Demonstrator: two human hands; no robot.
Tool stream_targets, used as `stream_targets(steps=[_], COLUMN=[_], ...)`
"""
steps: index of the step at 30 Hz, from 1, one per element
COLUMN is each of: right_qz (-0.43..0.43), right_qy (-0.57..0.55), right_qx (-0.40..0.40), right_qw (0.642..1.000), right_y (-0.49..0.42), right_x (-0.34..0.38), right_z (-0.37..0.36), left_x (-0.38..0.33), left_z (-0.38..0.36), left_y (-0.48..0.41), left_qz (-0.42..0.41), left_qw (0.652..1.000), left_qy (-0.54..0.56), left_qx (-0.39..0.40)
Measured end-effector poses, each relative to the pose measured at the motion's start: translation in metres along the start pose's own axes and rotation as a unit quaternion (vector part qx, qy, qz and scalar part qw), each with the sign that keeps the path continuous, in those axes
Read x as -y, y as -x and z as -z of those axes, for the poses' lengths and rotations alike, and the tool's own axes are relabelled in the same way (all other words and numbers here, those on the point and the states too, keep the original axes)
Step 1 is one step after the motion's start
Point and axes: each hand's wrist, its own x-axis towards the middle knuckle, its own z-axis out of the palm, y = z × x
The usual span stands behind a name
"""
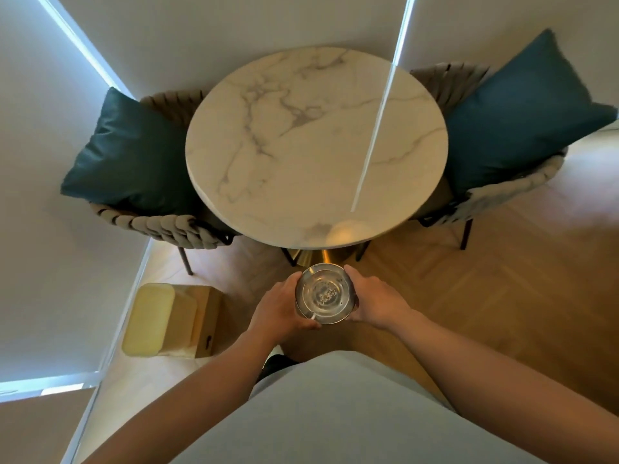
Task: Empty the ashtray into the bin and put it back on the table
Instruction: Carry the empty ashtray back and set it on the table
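A round metal ashtray [324, 293] with a few pale bits in its bowl is held level in front of my body, just off the near edge of the round marble table [315, 142]. My left hand [281, 308] grips its left side and my right hand [376, 301] grips its right side. A yellow-gold bin [167, 321] with a pale liner stands on the floor to the lower left of the ashtray, beside the wall.
Two woven chairs flank the table, each with a dark teal cushion: the left cushion [130, 152] and the right cushion [522, 115]. Wooden herringbone floor [502, 279] spreads to the right. White walls and window blinds close in at the left.
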Motion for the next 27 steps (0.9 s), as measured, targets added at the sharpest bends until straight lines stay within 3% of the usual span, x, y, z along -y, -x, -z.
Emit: stream_targets(steps=[10, 27], right_qz=[-0.01, -0.07], right_qy=[-0.015, 0.003], right_qx=[-0.002, -0.002], right_qw=[1.0, 0.998], right_y=[-0.017, -0.165], right_x=[-0.016, 0.015], right_z=[0.016, 0.08], left_x=[-0.012, 0.023], left_z=[0.009, 0.102], left_y=[-0.031, -0.189], left_qz=[-0.015, -0.05], left_qw=[1.0, 0.998], left_qy=[-0.01, -0.001], left_qx=[0.016, 0.04])
